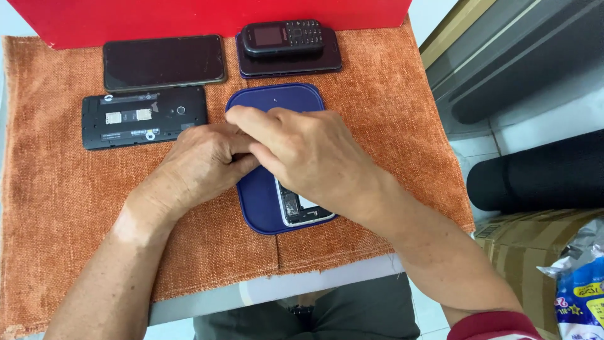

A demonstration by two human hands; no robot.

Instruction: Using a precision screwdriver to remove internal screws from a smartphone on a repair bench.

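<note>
A dark blue tray (255, 211) lies on an orange cloth (75, 201). In it rests an opened phone with a white frame (302, 209), mostly hidden under my right hand (308, 154), which presses down on it. My left hand (204, 157) is curled at the tray's left edge, its fingers tucked under the right hand; whether it holds anything is hidden. To the left of my hands lies a black phone with its back removed (141, 116).
A black smartphone (163, 62) lies face up at the back left. A small keypad phone (283, 36) sits on another dark phone at the back centre. A red box (207, 16) stands behind. A cardboard box (535, 242) and a blue-white bag (582, 289) are at the right.
</note>
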